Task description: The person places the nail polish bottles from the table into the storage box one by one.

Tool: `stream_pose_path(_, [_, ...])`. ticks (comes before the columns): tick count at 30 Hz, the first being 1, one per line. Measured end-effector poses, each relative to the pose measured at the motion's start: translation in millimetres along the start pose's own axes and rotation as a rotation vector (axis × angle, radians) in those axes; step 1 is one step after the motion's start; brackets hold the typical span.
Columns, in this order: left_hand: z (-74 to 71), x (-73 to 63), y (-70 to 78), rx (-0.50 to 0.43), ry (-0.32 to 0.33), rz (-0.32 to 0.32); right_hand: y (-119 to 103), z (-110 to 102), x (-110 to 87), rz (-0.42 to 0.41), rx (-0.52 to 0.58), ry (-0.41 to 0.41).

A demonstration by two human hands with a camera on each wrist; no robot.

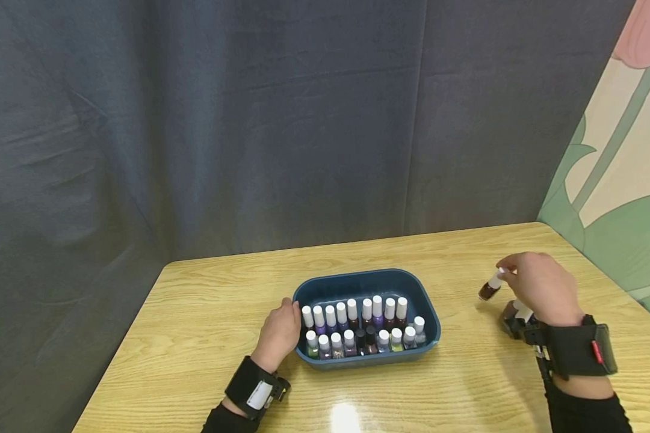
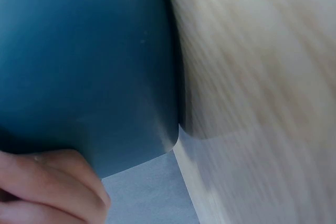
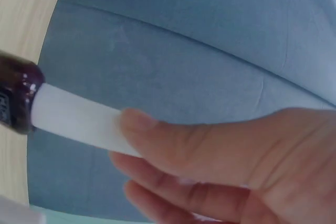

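Observation:
My right hand point(image 1: 544, 285) pinches a nail polish bottle point(image 1: 489, 291) by its white cap, thumb against fingers. The dark, purplish-brown bottle tilts with its base down to the left, as the right wrist view also shows its glass point(image 3: 20, 93) and cap point(image 3: 79, 114). At the left end of a dark blue plastic basin point(image 1: 357, 278), my left hand point(image 1: 277, 334) grips the rim; in the left wrist view its curled fingers point(image 2: 52, 184) lie against the basin wall point(image 2: 94, 66). Two rows of nail polish bottles point(image 1: 352, 313) stand inside, mostly white-capped, two black-capped.
Another white-capped bottle point(image 1: 522, 310) is partly hidden beneath my right hand and wrist. The light wooden table point(image 1: 195, 337) ends at a grey curtain point(image 1: 303, 150) behind. To the right is a wall painted with a flower point(image 1: 623, 144).

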State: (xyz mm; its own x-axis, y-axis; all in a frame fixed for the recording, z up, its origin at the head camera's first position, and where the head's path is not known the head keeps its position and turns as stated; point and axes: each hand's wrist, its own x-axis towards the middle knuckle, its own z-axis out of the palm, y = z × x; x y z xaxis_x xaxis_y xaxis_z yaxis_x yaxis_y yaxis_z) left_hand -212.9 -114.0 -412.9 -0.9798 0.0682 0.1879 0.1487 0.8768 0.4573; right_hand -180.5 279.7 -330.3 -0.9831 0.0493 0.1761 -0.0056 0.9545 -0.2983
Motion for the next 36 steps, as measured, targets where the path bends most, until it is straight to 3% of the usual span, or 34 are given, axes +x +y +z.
stream_pose_path(11, [0.1, -0.7, -0.8, -0.006, 0.004, 0.013, -23, 7, 2.8, -0.135, 0.041, 0.094])
stream_pose_path(17, [0.8, 0.0, -1.5, -0.001, 0.006, 0.017, -37, 12, 1.2, -0.258, 0.095, 0.218])
stream_pose_path(24, [1.1, 0.4, -1.2, -0.001, 0.004, 0.018, -55, 11, -3.4, -0.309, 0.156, 0.327])
stream_pose_path(31, [1.1, 0.7, -1.2, -0.005, -0.004, 0.017, -68, 13, -4.8, -0.408, 0.188, 0.371])
stream_pose_path(36, [1.2, 0.8, -1.5, 0.001, -0.002, 0.014, -74, 18, -4.4, -0.478, 0.193, 0.331])
